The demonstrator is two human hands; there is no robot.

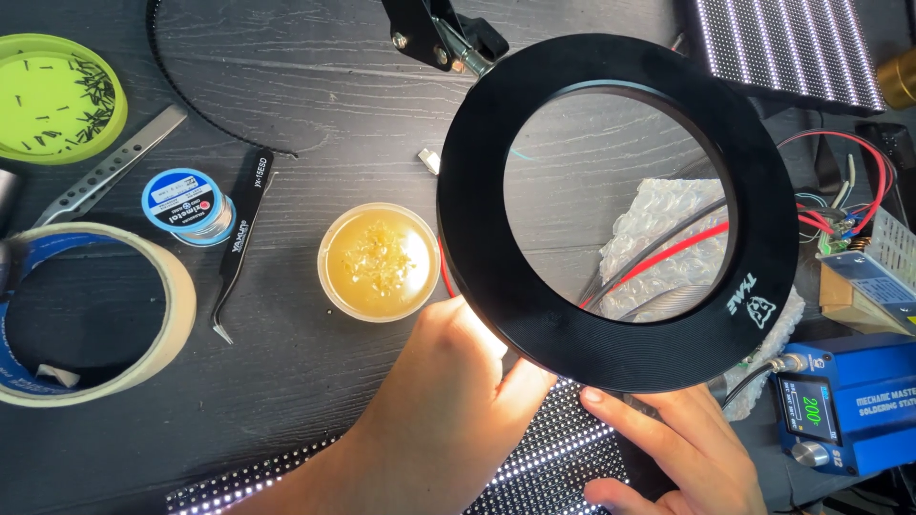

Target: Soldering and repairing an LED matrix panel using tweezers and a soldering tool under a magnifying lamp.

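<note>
Hands, left (448,401) and right (682,443), rest open-fingered on the LED panel (563,448) beneath the magnifier ring (620,210) (brightly lit).

We are counting two hands, the left hand (448,401) and the right hand (682,448), both at about six o'clock under one ring magnifier lamp (618,212). We are seeing two tweezers toward nine o'clock, black tweezers (242,238) and steel tweezers (105,172), plus two tape rolls (167,315), one solder spool (186,205) and one flux jar (379,261). We are also counting one green lid (59,95) at ten o'clock and one blue soldering station (849,401) at four o'clock.

Dark wooden table (315,86) with tape roll (143,334), tweezers (240,248), solder spool (187,206), flux tub (379,261).
</note>
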